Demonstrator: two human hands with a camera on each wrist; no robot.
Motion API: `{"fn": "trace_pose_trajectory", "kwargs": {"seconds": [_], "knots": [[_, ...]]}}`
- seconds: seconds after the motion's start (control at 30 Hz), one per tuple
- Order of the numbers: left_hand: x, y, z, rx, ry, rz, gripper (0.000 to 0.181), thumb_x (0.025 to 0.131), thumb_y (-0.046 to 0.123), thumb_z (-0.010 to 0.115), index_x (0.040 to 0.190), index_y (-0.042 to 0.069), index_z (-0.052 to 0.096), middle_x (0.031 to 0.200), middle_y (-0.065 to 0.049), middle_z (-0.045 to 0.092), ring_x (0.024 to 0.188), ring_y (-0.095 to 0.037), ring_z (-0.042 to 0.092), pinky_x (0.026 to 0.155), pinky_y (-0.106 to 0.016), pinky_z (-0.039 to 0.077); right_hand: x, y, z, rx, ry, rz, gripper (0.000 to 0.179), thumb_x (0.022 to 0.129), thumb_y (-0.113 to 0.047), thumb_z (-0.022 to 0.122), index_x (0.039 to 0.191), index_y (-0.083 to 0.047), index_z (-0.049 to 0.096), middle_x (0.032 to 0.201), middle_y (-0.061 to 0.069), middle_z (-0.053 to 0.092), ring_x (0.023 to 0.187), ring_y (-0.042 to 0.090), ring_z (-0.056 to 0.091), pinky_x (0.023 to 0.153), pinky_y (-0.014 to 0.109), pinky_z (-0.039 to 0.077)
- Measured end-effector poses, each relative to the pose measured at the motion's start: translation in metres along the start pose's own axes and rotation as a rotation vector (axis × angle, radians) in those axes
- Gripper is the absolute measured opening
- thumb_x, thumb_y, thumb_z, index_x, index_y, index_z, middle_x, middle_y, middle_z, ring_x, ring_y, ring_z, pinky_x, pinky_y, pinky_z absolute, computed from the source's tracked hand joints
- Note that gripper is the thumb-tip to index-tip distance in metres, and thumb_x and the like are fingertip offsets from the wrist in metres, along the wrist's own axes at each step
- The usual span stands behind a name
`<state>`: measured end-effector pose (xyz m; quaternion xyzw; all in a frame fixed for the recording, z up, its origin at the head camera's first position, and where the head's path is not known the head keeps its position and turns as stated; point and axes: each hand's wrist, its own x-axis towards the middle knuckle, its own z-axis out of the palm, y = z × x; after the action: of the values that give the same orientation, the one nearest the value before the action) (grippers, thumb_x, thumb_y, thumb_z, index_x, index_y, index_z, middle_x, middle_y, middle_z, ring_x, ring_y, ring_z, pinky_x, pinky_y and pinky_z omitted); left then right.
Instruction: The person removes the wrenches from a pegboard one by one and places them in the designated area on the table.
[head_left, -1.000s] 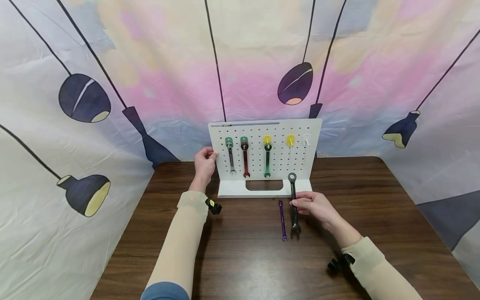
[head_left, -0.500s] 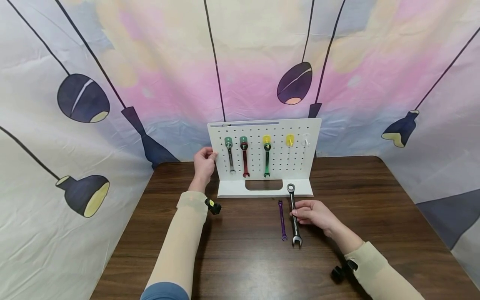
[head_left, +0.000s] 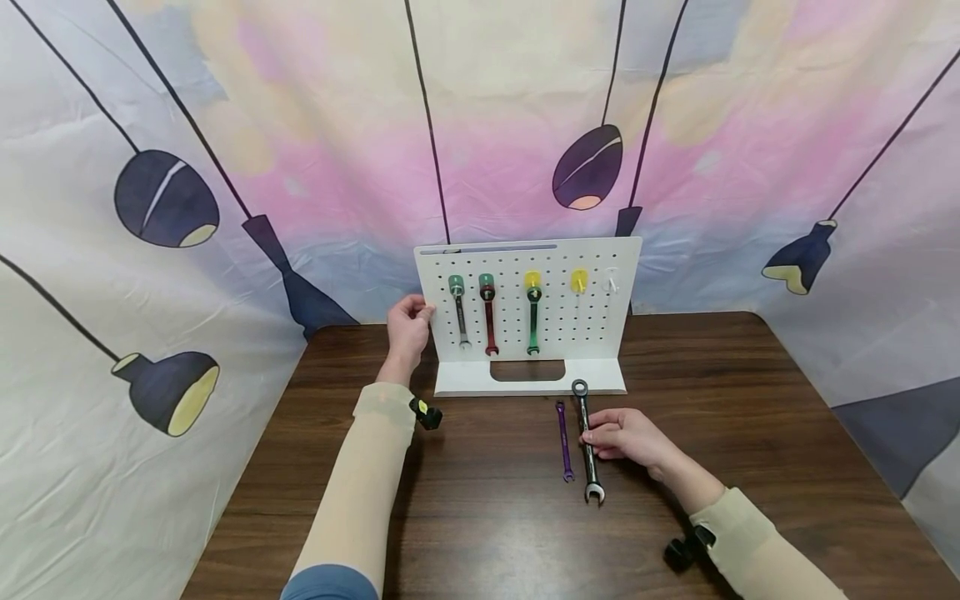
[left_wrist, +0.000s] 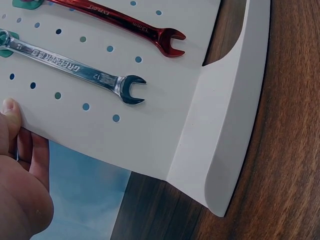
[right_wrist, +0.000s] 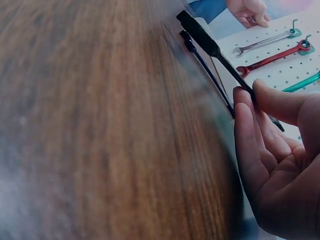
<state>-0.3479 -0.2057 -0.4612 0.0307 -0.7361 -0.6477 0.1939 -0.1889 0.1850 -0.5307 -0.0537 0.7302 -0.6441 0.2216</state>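
Observation:
With thumb and fingers my left hand (head_left: 408, 335) pinches the left edge of an upright white pegboard (head_left: 607, 329). My right hand (head_left: 628, 437) pinches a dark, shiny combination wrench (head_left: 591, 477) by its shank. That wrench's ring end points toward the board, its open end toward me; whether it touches the table I cannot tell. Close on its left, a smaller purple wrench (head_left: 565, 442) lies on the table. From hooks on the board hang a silver wrench (left_wrist: 70, 65), a red wrench (left_wrist: 125, 22) and a green wrench (head_left: 534, 323).
A bare yellow hook (head_left: 580, 282) and a bare clear hook (head_left: 612, 281) are on the board's right side. The board's base (head_left: 600, 377) has a cut-out slot. Under everything is a brown wooden table (head_left: 480, 517), with a printed curtain (head_left: 337, 150) behind it.
My right hand has drawn the dark wrench toward me, away from the board's base, and lowered it beside the purple wrench. My left hand stays at the board's edge.

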Motion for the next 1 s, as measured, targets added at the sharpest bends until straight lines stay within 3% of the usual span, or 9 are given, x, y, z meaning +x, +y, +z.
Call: {"fn": "trace_pose_trajectory", "kwargs": {"seconds": [1.0], "knots": [[0.0005,-0.0001,-0.0002,-0.021,-0.005,0.006,0.004,0.101,-0.002,0.07,0.099,-0.005,0.069,0.086,0.0,0.054,0.08,-0.014,0.049,0.068,-0.022,0.041,0.0016,0.0016,0.0027,-0.098,-0.001,0.037,0.043,0.095,-0.005,0.08,0.125,0.018,0.06,0.094,0.012,0.079,0.076,0.015,0.075,0.068,0.029,0.063]]}}
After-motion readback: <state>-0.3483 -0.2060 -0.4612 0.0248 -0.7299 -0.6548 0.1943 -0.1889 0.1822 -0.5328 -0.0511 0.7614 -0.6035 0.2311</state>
